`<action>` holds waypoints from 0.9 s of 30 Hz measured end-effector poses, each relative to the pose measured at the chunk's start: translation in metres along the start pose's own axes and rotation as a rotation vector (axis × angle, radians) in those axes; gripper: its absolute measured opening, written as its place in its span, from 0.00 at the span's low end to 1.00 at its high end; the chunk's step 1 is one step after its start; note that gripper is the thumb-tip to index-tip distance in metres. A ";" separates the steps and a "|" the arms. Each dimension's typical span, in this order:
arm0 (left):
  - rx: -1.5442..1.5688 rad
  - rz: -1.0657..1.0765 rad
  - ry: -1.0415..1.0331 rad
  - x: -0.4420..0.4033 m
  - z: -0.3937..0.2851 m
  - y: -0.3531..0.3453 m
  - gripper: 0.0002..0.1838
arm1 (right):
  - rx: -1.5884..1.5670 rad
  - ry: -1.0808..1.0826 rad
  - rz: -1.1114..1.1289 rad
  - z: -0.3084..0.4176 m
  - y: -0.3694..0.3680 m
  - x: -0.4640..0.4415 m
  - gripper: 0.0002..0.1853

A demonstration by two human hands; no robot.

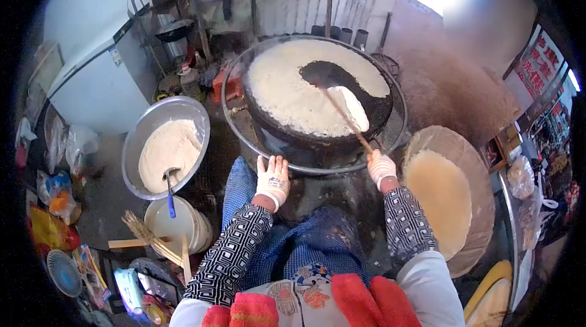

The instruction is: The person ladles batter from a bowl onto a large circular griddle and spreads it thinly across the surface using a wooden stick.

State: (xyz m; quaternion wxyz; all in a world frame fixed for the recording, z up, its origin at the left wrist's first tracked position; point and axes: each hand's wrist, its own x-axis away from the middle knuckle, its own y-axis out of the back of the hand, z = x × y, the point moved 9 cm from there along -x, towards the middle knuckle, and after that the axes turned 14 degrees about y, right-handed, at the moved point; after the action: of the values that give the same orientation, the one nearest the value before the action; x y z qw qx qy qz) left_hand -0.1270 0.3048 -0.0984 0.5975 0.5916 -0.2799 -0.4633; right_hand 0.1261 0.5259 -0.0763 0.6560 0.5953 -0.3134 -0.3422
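My left hand (274, 180), in a white glove, lies with fingers stretched out at the near edge of the metal ring (299, 168) around a large round black griddle (379, 120). My right hand (381, 168), also gloved, is closed around the lower end of a long wooden handle (349, 118). That handle slants up and left over the griddle; what is at its far end cannot be made out clearly. Pale batter (274, 89) covers much of the griddle in a thin layer. A thicker white lump of batter (353, 108) lies just right of the handle, beside a bare dark patch.
At left, a metal basin (131, 156) holds pale flour or dough with a blue-handled ladle (170, 196). Below it stand a white bucket (204, 223) and a straw brush (146, 232). A lined tub (482, 205) of batter is at right. Steam drifts behind the griddle.
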 end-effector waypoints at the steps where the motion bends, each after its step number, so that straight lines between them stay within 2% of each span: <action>1: 0.032 0.045 0.019 -0.002 0.003 0.002 0.32 | -0.015 -0.108 -0.020 -0.020 0.001 0.000 0.18; 2: 0.046 0.037 0.022 -0.004 0.005 0.003 0.32 | -0.002 -0.113 -0.076 -0.035 -0.001 -0.004 0.17; 5: 0.063 0.019 0.031 -0.007 0.017 0.003 0.30 | 0.008 0.009 -0.176 -0.008 0.021 -0.001 0.17; 6: 0.063 0.034 0.047 -0.007 0.021 0.003 0.30 | -0.056 0.038 -0.152 0.002 0.019 0.003 0.16; 8: 0.071 0.062 0.081 -0.012 0.027 0.003 0.29 | 0.041 0.245 -0.027 0.042 0.013 0.023 0.16; 9: 0.080 0.039 0.111 -0.015 0.031 0.000 0.29 | 0.029 0.235 0.004 0.026 -0.013 0.019 0.15; 10: 0.059 0.047 0.119 -0.017 0.038 -0.003 0.29 | -0.007 -0.005 -0.092 -0.023 -0.008 0.013 0.17; 12: 0.065 0.083 0.121 -0.019 0.044 0.000 0.29 | 0.026 -0.023 -0.152 -0.033 0.008 0.003 0.17; 16: 0.023 0.124 0.185 -0.026 0.055 -0.004 0.29 | 0.037 0.046 -0.051 -0.005 0.015 0.004 0.18; 17: 0.009 0.155 0.188 -0.026 0.057 -0.006 0.29 | 0.027 -0.014 -0.033 -0.016 0.007 0.002 0.19; 20: -0.038 0.240 0.255 -0.028 0.071 0.006 0.29 | 0.010 -0.044 -0.130 -0.026 0.008 -0.008 0.18; 21: -0.056 0.266 0.283 -0.030 0.073 0.010 0.30 | 0.017 0.011 -0.126 -0.018 0.008 -0.010 0.17; 22: -0.086 0.254 0.275 -0.037 0.068 0.019 0.31 | -0.010 0.045 -0.158 -0.006 0.012 -0.006 0.16; 24: 0.093 0.397 0.187 -0.030 0.030 0.048 0.32 | 0.047 0.162 -0.091 0.022 0.011 0.003 0.16; 25: 0.159 0.296 0.118 -0.025 0.009 0.051 0.33 | 0.052 0.157 -0.053 0.010 -0.016 -0.003 0.17; 27: 0.194 0.193 0.041 -0.005 -0.022 0.042 0.33 | -0.039 0.007 -0.125 -0.014 -0.005 -0.003 0.15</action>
State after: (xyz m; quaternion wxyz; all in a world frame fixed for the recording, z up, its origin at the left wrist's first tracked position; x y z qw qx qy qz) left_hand -0.1006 0.3135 -0.0602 0.5849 0.6261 -0.3667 -0.3624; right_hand 0.1352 0.5357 -0.0829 0.6459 0.6019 -0.2666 -0.3866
